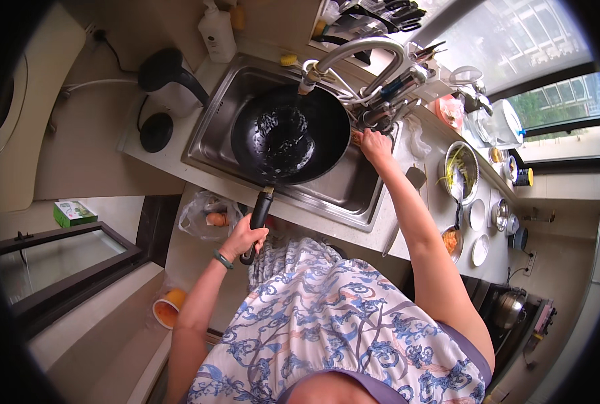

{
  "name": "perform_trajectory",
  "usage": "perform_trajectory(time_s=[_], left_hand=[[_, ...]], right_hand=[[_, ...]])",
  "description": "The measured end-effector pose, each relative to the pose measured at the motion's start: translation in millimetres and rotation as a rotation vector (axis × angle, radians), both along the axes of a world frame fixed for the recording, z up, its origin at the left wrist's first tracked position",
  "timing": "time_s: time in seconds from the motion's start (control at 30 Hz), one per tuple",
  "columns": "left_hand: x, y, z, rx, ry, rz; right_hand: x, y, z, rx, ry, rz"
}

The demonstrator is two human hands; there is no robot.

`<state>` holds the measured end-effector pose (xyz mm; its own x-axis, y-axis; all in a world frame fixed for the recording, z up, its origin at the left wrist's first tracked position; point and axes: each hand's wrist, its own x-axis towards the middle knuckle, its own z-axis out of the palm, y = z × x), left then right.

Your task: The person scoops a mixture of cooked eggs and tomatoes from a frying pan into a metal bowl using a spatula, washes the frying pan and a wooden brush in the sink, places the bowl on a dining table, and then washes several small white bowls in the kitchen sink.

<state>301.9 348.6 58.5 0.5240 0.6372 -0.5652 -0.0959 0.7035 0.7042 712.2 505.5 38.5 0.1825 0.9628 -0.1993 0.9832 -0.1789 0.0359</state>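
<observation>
A black wok (289, 136) rests over the steel sink (337, 199), with water inside it. My left hand (247, 236) is closed around its black handle, on the near side of the counter. Above the wok hangs the spout of a curved metal faucet (375, 43), and water seems to run from it. My right hand (375, 144) is at the right rim of the sink, beside the wok, gripping a brownish, bristly object that looks like a scrub brush (355, 137); most of it is hidden by the fingers.
An electric kettle (171, 83) and a white pump bottle (217, 33) stand left of and behind the sink. To the right are a spatula (416, 177), a bowl of green shreds (460, 169) and a white bowl (475, 214). A plastic bag of eggs (209, 217) lies below the counter.
</observation>
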Motion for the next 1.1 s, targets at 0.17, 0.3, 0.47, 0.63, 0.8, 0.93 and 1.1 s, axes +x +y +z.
perform_trajectory(time_s=[0.17,0.3,0.47,0.63,0.8,0.93,1.1], left_hand=[[2,7,24,-0.045,0.039,-0.113],[0,-13,28,-0.042,0.072,-0.023],[-6,-32,28,0.121,0.285,-0.012],[-6,-32,33,0.099,0.240,0.052],[-1,14,13,-0.094,-0.062,0.093],[14,29,15,-0.268,-0.317,0.152],[31,33,21,-0.764,-0.885,0.435]], right_hand=[[6,13,-26,0.059,0.034,-0.032],[-1,15,-23,0.098,0.075,0.006],[3,25,-28,0.136,0.052,0.040],[-13,26,-26,0.058,0.122,-0.103],[-3,39,-44,0.100,0.278,-0.276],[14,22,-75,0.190,0.465,-0.230],[2,-44,-52,-0.171,1.049,-0.726]])
